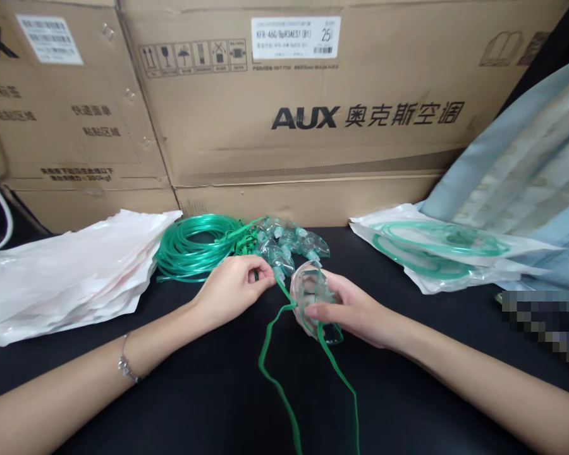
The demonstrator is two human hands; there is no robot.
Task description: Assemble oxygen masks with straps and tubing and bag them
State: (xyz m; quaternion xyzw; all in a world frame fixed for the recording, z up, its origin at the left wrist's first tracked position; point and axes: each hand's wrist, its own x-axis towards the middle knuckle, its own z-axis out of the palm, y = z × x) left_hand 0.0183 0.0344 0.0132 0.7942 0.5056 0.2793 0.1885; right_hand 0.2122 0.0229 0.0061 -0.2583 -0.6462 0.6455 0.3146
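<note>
Clear domed mask [313, 300], green elastic strap [284, 379]

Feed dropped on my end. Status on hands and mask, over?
Left hand pinching green strap. Right hand gripping clear mask. Tubing coil close behind left hand.
</note>
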